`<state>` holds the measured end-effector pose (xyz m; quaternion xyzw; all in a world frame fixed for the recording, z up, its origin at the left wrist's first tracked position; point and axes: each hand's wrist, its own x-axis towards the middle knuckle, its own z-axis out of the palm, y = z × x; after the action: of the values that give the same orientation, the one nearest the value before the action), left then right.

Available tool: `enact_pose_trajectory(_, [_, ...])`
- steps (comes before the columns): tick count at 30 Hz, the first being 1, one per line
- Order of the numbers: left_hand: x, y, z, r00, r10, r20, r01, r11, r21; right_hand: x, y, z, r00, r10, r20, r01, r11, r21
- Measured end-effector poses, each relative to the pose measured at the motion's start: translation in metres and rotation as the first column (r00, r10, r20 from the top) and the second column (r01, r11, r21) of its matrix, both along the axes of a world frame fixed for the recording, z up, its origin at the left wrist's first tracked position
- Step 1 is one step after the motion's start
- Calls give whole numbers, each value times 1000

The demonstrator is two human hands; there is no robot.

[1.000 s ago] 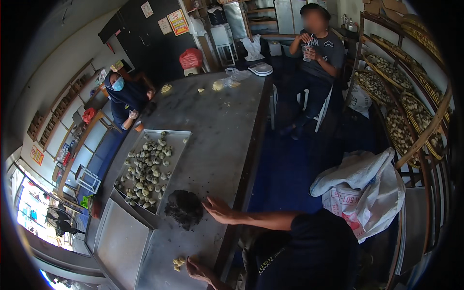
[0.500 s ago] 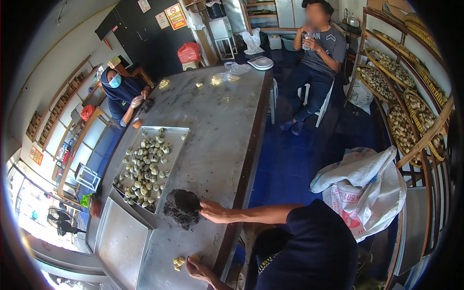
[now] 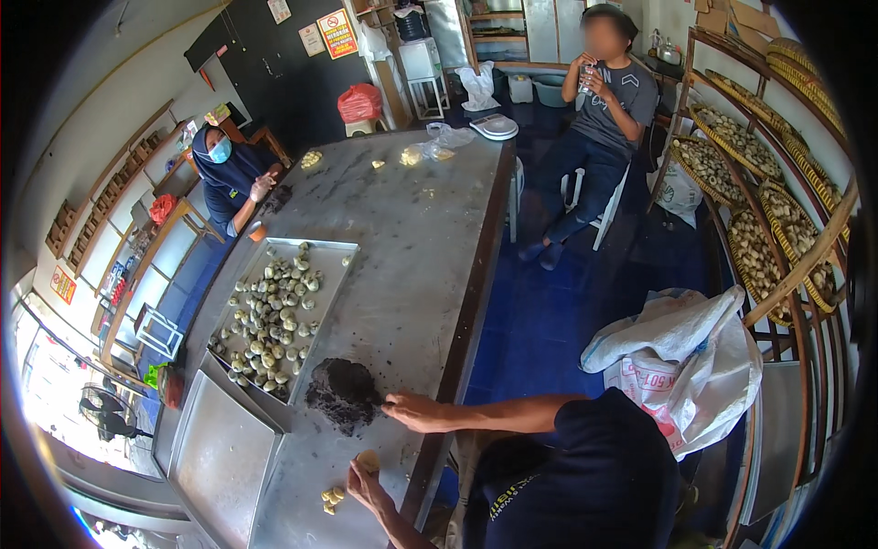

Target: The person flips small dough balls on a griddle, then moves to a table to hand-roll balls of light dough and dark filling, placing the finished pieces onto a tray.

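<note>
My left hand (image 3: 368, 485) holds a flat, pale round of dough (image 3: 368, 460) between its fingers, just above the table. Beside it lie several small yellowish dough pieces (image 3: 331, 499). Farther forward, my right hand (image 3: 416, 413) is closed at the right edge of a dark, crumbly mound of paste (image 3: 343, 392). What its fingertips grip is too small to make out. Past the mound, a metal tray (image 3: 340, 265) bears many small round dough balls, pale with dark patches.
An upturned-looking metal tray (image 3: 224, 462) adjoins the filled one. Across the metal table (image 3: 412, 238) a masked co-worker (image 3: 229, 178) handles dark paste. Another person (image 3: 608, 110) sits drinking at the right. White sacks (image 3: 681, 366) and a rack of woven trays (image 3: 791, 220) stand rightward.
My left hand has moved forward with the dough round, nearer the dark mound. My right hand stays by the mound's edge. The seated person has leaned and lifted the drink slightly.
</note>
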<state>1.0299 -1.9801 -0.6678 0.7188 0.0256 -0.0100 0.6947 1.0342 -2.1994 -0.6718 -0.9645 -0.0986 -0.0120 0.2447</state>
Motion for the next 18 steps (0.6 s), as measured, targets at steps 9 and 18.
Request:
enact_pose_trajectory(9, [7, -21, 0, 995, -27, 96, 48, 974, -224, 12, 57, 23, 986, 118, 114, -162, 808, 566])
enact_pose_trajectory(18, [10, 12, -50, 907, 91, 410, -286, 848, 446, 10, 100, 22, 959, 252, 132, -280, 762, 583])
